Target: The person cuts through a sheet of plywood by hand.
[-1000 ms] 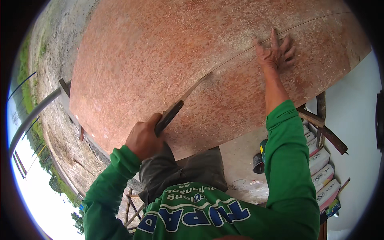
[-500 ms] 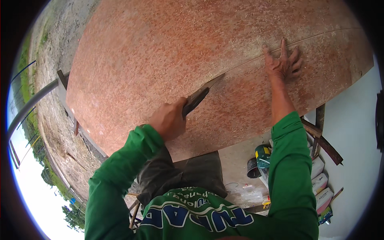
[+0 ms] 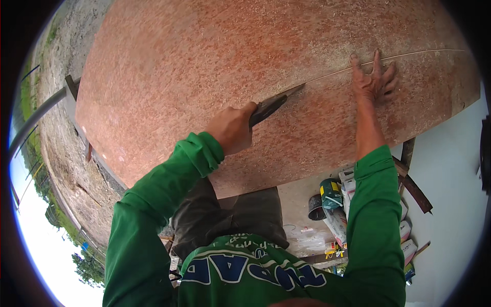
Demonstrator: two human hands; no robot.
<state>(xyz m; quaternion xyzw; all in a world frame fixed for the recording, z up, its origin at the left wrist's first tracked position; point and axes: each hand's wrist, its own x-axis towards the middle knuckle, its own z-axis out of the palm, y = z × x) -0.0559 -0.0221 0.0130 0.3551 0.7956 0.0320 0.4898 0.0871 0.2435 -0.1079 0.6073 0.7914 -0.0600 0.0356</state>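
A large reddish wooden sheet [image 3: 169,97], strewn with sawdust, lies in front of me. My left hand [image 3: 230,129] is closed round the dark handle of a handsaw [image 3: 268,108]. The saw's narrow visible blade points up and right, meeting a thin pale cut line [image 3: 327,75] that curves across the sheet to its right side. How deep the blade sits in the sheet I cannot tell. Farther right, my right hand [image 3: 373,84] rests on the sheet with fingers spread, its fingertips reaching across the line.
Dark wooden supports [image 3: 414,192] jut from under the sheet at right. Below are a green bucket [image 3: 331,193], a black pail [image 3: 316,207] and several bags [image 3: 408,248] by a pale wall [image 3: 450,169]. A grey pipe [image 3: 38,113] and rough ground [image 3: 66,158] lie left.
My left hand and the saw have moved up and right along the line. My right hand appears slightly farther right, still spread on the sheet. The view has shifted a little.
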